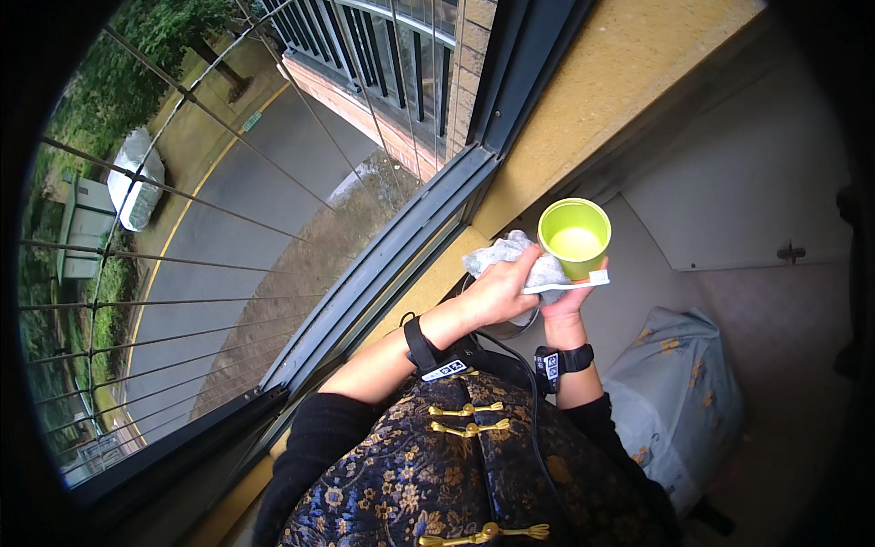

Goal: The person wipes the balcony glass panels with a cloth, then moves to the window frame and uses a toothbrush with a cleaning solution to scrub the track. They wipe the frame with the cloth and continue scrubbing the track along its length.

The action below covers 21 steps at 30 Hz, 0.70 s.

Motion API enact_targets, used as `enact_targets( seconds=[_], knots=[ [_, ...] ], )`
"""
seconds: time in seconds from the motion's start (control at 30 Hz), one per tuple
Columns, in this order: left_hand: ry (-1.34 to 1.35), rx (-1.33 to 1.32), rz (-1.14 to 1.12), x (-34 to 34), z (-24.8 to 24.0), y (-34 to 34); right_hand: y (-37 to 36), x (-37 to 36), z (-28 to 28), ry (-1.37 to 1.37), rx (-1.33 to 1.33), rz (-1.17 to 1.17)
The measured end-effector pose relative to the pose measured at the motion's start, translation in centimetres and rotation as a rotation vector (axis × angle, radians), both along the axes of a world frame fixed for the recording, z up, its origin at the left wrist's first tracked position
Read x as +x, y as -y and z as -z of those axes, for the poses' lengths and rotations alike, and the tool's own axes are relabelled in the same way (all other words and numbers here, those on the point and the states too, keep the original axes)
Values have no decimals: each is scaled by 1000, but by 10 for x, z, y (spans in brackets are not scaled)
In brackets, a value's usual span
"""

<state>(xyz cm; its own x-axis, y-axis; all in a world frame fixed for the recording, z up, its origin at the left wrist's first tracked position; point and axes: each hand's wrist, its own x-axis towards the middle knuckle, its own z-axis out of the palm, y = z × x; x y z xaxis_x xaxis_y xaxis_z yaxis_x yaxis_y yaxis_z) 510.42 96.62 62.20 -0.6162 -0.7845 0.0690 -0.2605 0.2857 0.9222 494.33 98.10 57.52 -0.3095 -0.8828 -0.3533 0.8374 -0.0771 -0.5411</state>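
Observation:
My left hand (pixel 497 296) is closed on a crumpled grey-white cloth (pixel 517 249), which bunches against the side of a lime-green cup (pixel 574 228). The cup's mouth faces up toward me, and its inside shows pale green. From below, my right hand (pixel 567 303) grips the cup, its fingers mostly hidden behind it. A slim white toothbrush (pixel 565 283) lies across the front of the cup between both hands, its bristled end at the right. Which hand holds the toothbrush I cannot tell.
A yellow stone sill (pixel 602 91) and a dark window frame (pixel 383 260) run along my left. Thin bars and wires (pixel 196 191) cross the opening above a road. A grey flowered cover (pixel 679 392) drapes something at my right; a black cable (pixel 533 383) hangs before me.

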Motion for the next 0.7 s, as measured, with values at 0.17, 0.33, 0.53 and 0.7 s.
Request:
enact_targets(
  seconds=[0.17,0.33,0.53,0.7],
  knots=[
    [-51,-169,-39,-7,-10,-5,12,-9,2,6,-294,-116],
    [226,103,-279,32,-10,14,25,-24,-5,36,-327,-107],
    [543,-438,-490,89,54,106,19,-39,15,78,-265,-164],
    [717,-260,-346,72,80,144,23,-47,33,-58,-185,-192]
  ],
)
